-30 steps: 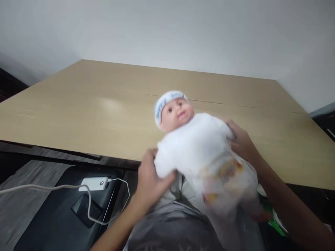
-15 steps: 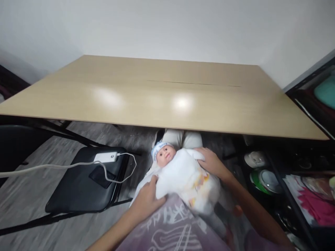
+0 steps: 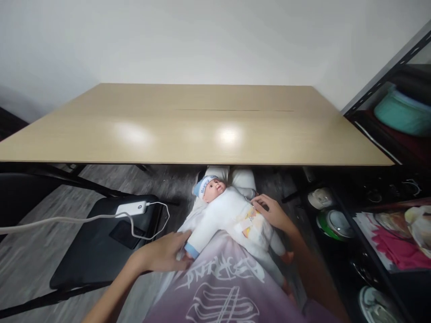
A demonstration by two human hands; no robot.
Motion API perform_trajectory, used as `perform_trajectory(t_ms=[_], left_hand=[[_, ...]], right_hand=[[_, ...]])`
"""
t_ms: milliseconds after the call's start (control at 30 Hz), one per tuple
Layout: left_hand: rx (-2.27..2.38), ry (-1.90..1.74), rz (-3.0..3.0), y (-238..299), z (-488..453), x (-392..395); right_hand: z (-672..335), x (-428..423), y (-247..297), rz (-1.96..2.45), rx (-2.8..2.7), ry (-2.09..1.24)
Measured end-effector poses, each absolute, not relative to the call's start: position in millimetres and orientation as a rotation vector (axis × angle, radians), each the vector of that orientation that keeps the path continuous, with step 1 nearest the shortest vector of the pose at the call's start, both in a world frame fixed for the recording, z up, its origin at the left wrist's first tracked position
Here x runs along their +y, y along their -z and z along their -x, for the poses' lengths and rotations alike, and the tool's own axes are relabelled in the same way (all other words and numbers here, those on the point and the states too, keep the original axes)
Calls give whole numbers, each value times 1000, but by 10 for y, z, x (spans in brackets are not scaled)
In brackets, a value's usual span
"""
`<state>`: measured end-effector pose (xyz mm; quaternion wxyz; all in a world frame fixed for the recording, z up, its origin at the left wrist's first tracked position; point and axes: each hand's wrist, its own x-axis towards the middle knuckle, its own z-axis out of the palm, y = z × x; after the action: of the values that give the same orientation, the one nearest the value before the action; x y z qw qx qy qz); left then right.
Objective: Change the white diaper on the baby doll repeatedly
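Note:
A baby doll in a white suit and a blue-and-white cap lies face up on my lap, its head toward the table. My left hand lies flat with fingers stretched out, touching the doll's blue-cuffed arm. My right hand rests on the doll's chest and belly, beside a coloured print, with its fingers bent lightly. Neither hand grips the doll.
A long tan table spans the view in front of me. A black chair on the left carries a white power bank with a cable. A dark shelf rack on the right holds dishes, cloth and a teal bowl.
The doll came down from above the table edge onto my lap. My hands let go of its sides; the left slid out to its arm, the right onto its chest.

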<state>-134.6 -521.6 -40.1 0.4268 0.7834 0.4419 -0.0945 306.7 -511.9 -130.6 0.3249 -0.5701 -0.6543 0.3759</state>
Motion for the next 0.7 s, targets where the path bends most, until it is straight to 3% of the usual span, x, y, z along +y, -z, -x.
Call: perform_trajectory(t_ms=[200,300,467,700], left_hand=[[1205,10,-2103,85,1073,-4887],[974,-199,-2184,39,646,-4794],[521,-369,-2241,388,-45,-4747],[572,-426,-2335,856,-122,-4809]], right_hand=[[-2965,-5194,1250,1482,-1712,-979],[-2976,-5168,1227,1483,-1722,-1002],[-3149,-5153,1429,1512,-1654,-1075],[-3565,-5548,2030,1835,-1350,-892]])
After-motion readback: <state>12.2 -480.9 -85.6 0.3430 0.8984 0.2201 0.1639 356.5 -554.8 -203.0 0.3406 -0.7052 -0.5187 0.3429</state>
